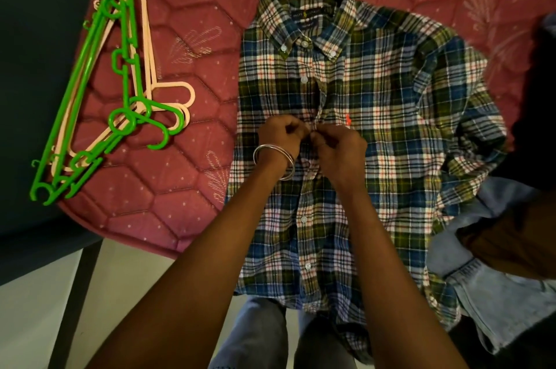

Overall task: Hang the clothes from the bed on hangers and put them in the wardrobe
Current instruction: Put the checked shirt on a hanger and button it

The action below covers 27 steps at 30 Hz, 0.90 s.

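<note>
One plaid shirt (346, 128) lies flat, front up, on the pink quilted mattress (186, 194), collar toward the far side, hem hanging over the near edge. Both hands are on it at mid-chest: the left hand (281, 135) and the right hand (338, 143) meet at the button placket, fingers of each curled in and pinching the fabric there, knuckles nearly touching. Two thin silver bangles (275, 159) sit on the left wrist. Down the placket I count white buttons: one at the collar stand, one below it, then two more visible below the hands, plus one on each collar tip. A small orange emblem (348, 120) shows on the chest just beside the right hand. Over on the left side of the mattress, well apart from the shirt, is a heap of plastic hangers (120, 89), green ones and pale peach ones tangled together; at least two of each colour, exact count I cannot tell. To the right, touching the shirt's sleeve, lie a light blue denim garment (493, 287) and a brown garment (517, 239) over it.
</note>
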Available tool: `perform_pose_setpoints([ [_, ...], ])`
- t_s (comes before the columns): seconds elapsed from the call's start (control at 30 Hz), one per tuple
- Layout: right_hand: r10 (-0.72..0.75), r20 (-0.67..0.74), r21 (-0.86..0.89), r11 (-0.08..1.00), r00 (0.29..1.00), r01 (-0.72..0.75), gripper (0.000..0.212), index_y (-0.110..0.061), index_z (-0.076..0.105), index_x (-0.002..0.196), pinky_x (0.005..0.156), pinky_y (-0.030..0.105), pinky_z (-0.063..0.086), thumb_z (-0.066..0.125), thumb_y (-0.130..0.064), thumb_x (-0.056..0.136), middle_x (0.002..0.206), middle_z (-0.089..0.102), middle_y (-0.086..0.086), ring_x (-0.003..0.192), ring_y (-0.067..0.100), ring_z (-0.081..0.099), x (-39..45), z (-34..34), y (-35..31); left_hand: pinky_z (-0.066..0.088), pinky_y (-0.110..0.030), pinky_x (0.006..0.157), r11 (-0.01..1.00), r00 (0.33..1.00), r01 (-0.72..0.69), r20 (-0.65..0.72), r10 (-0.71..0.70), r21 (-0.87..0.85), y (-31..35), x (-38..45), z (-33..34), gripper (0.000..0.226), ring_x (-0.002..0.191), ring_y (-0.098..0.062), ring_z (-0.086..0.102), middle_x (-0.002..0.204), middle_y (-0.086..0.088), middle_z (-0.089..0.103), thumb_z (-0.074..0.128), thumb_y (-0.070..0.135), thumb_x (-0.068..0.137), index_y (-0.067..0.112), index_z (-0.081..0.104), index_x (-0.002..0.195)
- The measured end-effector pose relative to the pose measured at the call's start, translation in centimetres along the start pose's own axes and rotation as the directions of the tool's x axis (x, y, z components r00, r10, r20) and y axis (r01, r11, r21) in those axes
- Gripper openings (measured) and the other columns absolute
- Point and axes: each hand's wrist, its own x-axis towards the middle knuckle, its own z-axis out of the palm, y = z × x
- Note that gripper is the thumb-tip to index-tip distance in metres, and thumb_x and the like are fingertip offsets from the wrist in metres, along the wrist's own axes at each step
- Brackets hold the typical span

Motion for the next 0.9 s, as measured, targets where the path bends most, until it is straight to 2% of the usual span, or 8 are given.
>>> perform_pose_setpoints([
  [0.13, 0.175, 0.098, 0.291, 0.937, 0.980, -0.196, 0.017, -0.006, 0.074, 0.092, 0.063, 0.041, 0.058, 0.057, -0.009, 0.093, 0.075, 0.071, 0.010, 0.069, 0.027, 0.068, 0.2, -0.3, 1.1, 0.053, -0.033, 0.081, 0.998, 0.999, -0.045, -0.015, 0.045, 0.037, 0.0, -0.1, 0.1, 0.014, 0.085, -0.024, 0.066, 0.089, -0.013, 0.072, 0.069, 0.013, 0.084, 0.000, 0.073, 0.089],
  [0.23, 0.258, 0.113, 0.378, 0.882, 0.959, -0.282, 0.007, -0.005, 0.074, 0.086, 0.062, 0.040, 0.058, 0.067, -0.006, 0.087, 0.073, 0.071, 0.013, 0.065, 0.027, 0.069, 0.8, -0.5, 1.1, 0.053, -0.035, 0.077, 0.978, 0.996, -0.088, 0.031, 0.084, 0.190, 0.4, 0.0, -0.1, 0.018, 0.080, -0.027, 0.065, 0.083, -0.018, 0.071, 0.063, 0.014, 0.088, 0.002, 0.072, 0.078],
  [0.4, 0.173, 0.073, 0.130, 0.975, 0.982, -0.182, 0.006, -0.004, 0.074, 0.087, 0.062, 0.037, 0.059, 0.072, -0.008, 0.082, 0.075, 0.072, 0.010, 0.065, 0.022, 0.069, 1.6, 0.1, 0.6, 0.046, -0.032, 0.063, 0.966, 0.995, -0.058, 0.099, 0.034, 0.253, 0.9, 0.6, -0.8, 0.038, 0.067, -0.025, 0.058, 0.073, -0.018, 0.066, 0.061, 0.032, 0.090, -0.003, 0.071, 0.077],
  [0.5, 0.049, -0.026, -0.032, 0.998, 0.998, -0.050, 0.008, -0.006, 0.075, 0.083, 0.060, 0.023, 0.051, 0.073, -0.012, 0.079, 0.074, 0.071, 0.007, 0.064, 0.017, 0.064, 1.0, 0.9, 0.0, 0.047, -0.032, 0.064, 0.976, 0.997, 0.036, 0.058, -0.049, 0.216, 1.0, 0.7, -0.8, 0.030, 0.068, -0.024, 0.057, 0.080, -0.019, 0.069, 0.060, 0.024, 0.091, -0.002, 0.073, 0.082],
  [0.6, 0.030, -0.114, 0.019, 0.999, 0.993, -0.028, 0.003, -0.009, 0.073, 0.075, 0.050, 0.007, 0.037, 0.071, -0.010, 0.077, 0.065, 0.067, 0.001, 0.055, 0.008, 0.056, 0.3, 1.3, -0.1, 0.050, -0.034, 0.071, 0.983, 0.985, 0.147, 0.077, -0.156, 0.109, 0.8, 0.8, -0.4, 0.028, 0.078, -0.031, 0.062, 0.089, -0.022, 0.069, 0.058, 0.020, 0.092, -0.004, 0.072, 0.087],
  [0.73, 0.076, -0.054, 0.144, 0.987, 0.996, -0.068, 0.008, -0.010, 0.070, 0.075, 0.056, 0.021, 0.046, 0.066, -0.011, 0.082, 0.065, 0.064, -0.006, 0.061, 0.007, 0.059, 0.5, 1.1, 0.2, 0.052, -0.039, 0.076, 0.982, 0.988, 0.108, 0.090, -0.123, 0.155, 0.3, 0.5, 0.0, 0.027, 0.091, -0.034, 0.063, 0.094, -0.020, 0.068, 0.051, 0.018, 0.095, -0.002, 0.067, 0.091],
  [0.83, 0.214, 0.077, 0.293, 0.929, 0.974, -0.228, 0.016, -0.010, 0.066, 0.073, 0.055, 0.033, 0.045, 0.063, -0.020, 0.084, 0.063, 0.062, 0.000, 0.059, 0.016, 0.056, 0.5, 0.9, 1.1, 0.051, -0.041, 0.080, 0.978, 0.992, 0.104, 0.055, -0.115, 0.182, -0.4, 0.1, 0.1, 0.031, 0.093, -0.031, 0.063, 0.099, -0.017, 0.068, 0.058, 0.032, 0.092, 0.002, 0.060, 0.099],
  [0.9, 0.263, 0.170, 0.241, 0.923, 0.950, -0.299, 0.018, -0.011, 0.065, 0.074, 0.057, 0.038, 0.048, 0.061, -0.021, 0.088, 0.065, 0.063, 0.002, 0.063, 0.020, 0.058, 0.5, 0.7, 1.7, 0.051, -0.042, 0.078, 0.970, 0.992, 0.118, 0.023, -0.126, 0.210, -1.0, -0.3, 0.0, 0.035, 0.089, -0.032, 0.063, 0.096, -0.016, 0.067, 0.063, 0.037, 0.088, 0.005, 0.056, 0.100],
])
